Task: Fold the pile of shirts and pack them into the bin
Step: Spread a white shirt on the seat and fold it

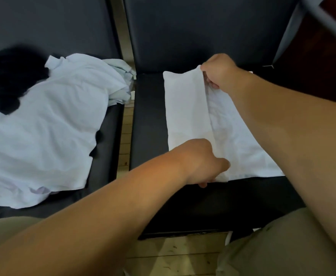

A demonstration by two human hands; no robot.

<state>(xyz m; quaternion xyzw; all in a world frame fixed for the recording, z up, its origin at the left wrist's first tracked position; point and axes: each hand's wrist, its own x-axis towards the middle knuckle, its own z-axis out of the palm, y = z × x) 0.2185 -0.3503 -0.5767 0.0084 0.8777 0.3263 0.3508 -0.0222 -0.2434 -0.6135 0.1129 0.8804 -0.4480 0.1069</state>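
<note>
White shirt (189,108) flat on the right worktop (149,116), long axis running from the near edge toward the backrest, left side folded inward; left hand (201,162) pinches its near hem, right hand (219,70) grips the fold's far end; pile (43,126) lies left.

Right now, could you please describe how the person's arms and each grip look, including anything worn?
Both arms are bare up to the frame edge, with no sleeves in view. The left grip and right grip are bare hands: no gloves, watch, bracelet or rings visible. Khaki-olive legwear covers the knees at the bottom.
</note>
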